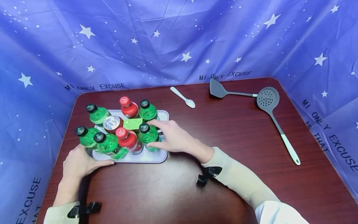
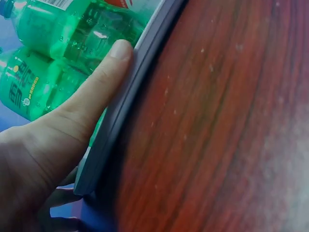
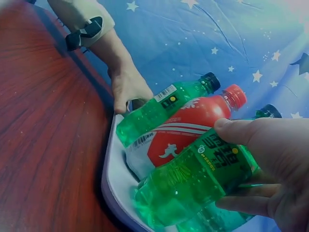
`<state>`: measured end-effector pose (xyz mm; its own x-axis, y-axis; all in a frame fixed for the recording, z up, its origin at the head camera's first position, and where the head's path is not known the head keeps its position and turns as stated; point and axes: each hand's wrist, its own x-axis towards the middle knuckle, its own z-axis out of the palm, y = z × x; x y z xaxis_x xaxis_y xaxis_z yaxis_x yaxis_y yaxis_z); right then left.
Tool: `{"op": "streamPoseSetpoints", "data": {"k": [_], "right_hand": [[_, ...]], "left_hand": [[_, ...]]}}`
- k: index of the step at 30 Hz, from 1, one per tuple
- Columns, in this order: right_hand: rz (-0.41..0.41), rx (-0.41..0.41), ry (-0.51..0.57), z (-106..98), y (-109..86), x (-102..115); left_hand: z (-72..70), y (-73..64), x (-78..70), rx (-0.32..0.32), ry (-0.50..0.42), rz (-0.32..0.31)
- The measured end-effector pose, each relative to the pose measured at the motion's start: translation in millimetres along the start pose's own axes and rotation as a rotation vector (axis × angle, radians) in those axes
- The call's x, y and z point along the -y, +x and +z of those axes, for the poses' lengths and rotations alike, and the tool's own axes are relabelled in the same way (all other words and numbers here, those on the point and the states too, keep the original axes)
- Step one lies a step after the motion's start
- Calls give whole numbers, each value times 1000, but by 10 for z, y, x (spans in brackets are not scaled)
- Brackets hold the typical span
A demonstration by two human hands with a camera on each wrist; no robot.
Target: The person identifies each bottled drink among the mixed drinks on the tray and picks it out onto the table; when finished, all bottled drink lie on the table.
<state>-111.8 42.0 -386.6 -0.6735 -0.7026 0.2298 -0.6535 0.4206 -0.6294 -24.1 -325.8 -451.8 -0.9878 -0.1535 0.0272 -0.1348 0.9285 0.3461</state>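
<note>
A pale tray (image 1: 149, 158) on the table carries several green bottles with black caps, two red bottles, a drink can (image 1: 113, 123) and a small lime-green box (image 1: 133, 123). My left hand (image 1: 76, 163) grips the tray's front left corner. Its thumb lies along the rim in the left wrist view, beside a green bottle (image 2: 38, 89); the other fingers are partly hidden. My right hand (image 1: 174, 137) holds the front right green bottle (image 1: 148, 137) between thumb and fingers. In the right wrist view that green bottle (image 3: 193, 179) stands beside a red bottle (image 3: 178, 128).
A white spoon (image 1: 183, 97) lies behind the tray, to its right. Farther right are a grey turner (image 1: 218, 89) and a grey slotted skimmer (image 1: 268, 99) with a pale green handle. Star-patterned blue cloth (image 1: 173, 40) hangs around the table's edges.
</note>
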Motion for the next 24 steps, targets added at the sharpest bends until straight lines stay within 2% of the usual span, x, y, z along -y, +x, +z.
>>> {"op": "streamPoseSetpoints", "data": {"k": [5, 10, 17, 20, 24], "right_hand": [[-10, -69, -7, -129, -20, -32], [5, -147, -4, -363, -57, -59], [73, -233, 12, -714, -96, -185], [121, -278, 33, -835, -119, -303], [182, -325, 8, -947, -122, -499]], "left_hand": [[6, -3, -10, 8, -19, 21], [-8, -2, -46, 26, -39, 18], [-56, 22, -93, 86, -14, -41], [-66, 36, -88, 110, 4, -55], [-83, 35, -73, 123, 8, -55]]}}
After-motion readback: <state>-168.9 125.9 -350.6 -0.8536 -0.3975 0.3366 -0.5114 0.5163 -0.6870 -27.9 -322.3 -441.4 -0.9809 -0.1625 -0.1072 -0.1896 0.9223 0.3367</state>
